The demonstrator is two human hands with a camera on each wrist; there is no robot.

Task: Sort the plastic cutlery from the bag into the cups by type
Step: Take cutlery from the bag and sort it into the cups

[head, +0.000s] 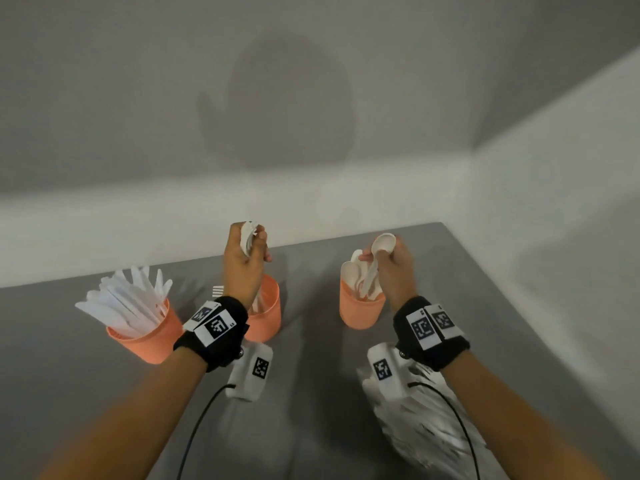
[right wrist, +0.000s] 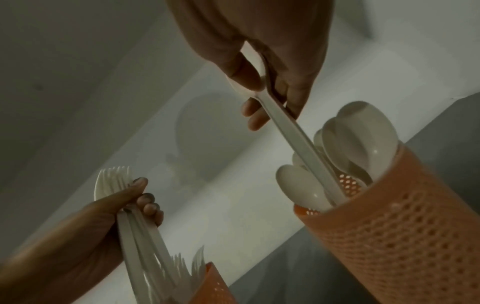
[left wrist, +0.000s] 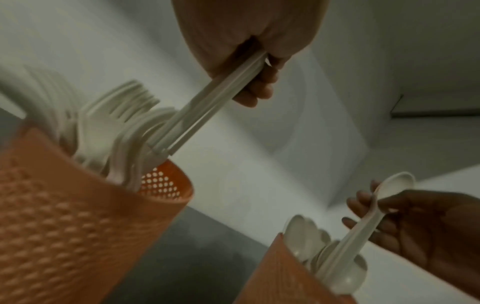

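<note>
Three orange perforated cups stand in a row on the grey table. The left cup holds white knives, the middle cup forks, the right cup spoons. My left hand grips a bunch of white forks by their upper part, tines up, handles pointing down into the middle cup. My right hand pinches one white spoon, bowl up, its handle reaching into the spoon cup. The cutlery bag lies under my right forearm.
White walls stand close behind the table and on the right, meeting in a corner. Black cables run from the white wrist units toward the near edge. The grey table surface shows between my forearms.
</note>
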